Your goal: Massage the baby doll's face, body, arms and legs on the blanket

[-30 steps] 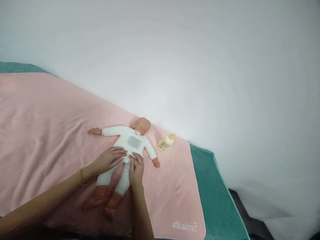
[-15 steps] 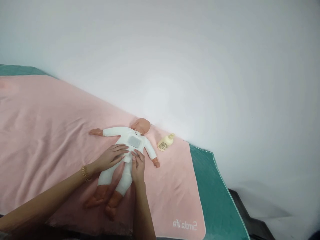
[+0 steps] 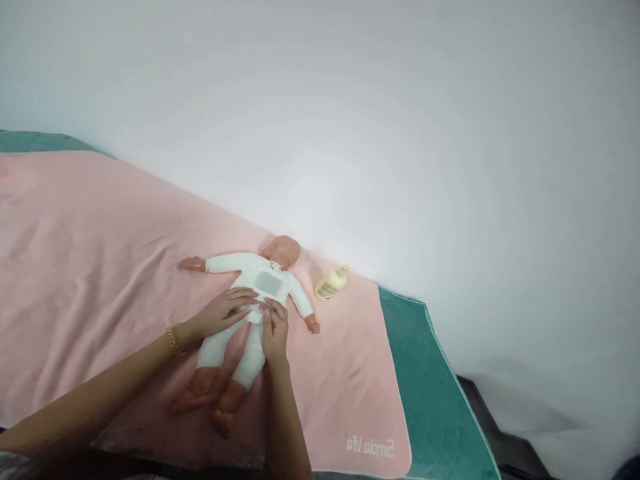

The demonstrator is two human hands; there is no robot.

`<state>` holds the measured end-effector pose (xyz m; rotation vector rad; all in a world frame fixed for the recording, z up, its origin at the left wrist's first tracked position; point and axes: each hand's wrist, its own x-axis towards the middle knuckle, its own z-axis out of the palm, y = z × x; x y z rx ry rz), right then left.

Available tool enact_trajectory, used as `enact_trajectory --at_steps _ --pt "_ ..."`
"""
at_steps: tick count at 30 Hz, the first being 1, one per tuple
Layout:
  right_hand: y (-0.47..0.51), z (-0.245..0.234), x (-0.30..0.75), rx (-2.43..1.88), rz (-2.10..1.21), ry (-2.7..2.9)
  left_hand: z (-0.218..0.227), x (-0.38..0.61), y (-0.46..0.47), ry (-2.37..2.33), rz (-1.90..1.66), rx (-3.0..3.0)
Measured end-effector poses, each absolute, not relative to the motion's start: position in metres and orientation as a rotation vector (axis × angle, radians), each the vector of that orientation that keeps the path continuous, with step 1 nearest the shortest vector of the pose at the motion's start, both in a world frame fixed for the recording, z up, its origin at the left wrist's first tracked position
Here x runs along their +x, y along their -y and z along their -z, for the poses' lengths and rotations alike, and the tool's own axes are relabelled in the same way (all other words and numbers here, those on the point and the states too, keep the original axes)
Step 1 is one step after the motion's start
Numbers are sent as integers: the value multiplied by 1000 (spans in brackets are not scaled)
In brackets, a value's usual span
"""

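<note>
A baby doll (image 3: 260, 280) in a white bodysuit lies on its back on a pink blanket (image 3: 100, 253), head toward the wall, arms spread. A grey patch marks its chest. My left hand (image 3: 220, 313) lies flat on the doll's belly with its fingers stretched out. A gold bracelet circles that wrist. My right hand (image 3: 275, 330) rests beside it on the doll's hip, fingers together and pressed on the white cloth. The fingertips of both hands meet at the doll's waist. The doll's bare legs point toward me.
A small cream bottle (image 3: 331, 283) lies on its side on the blanket, right of the doll's head. The blanket covers a teal mattress (image 3: 430, 400), whose right edge drops to a dark floor. A white wall rises directly behind.
Both hands have slid slightly up the doll's body toward its chest. The doll and bottle have stayed where they were.
</note>
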<state>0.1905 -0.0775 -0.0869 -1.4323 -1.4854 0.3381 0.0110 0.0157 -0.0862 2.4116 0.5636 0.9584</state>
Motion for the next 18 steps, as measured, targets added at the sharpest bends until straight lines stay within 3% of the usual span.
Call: enact_trajectory --at_steps 18 --pt "63 74 193 -1504 -260 1390 80 17 -29 -605 -941 2362"
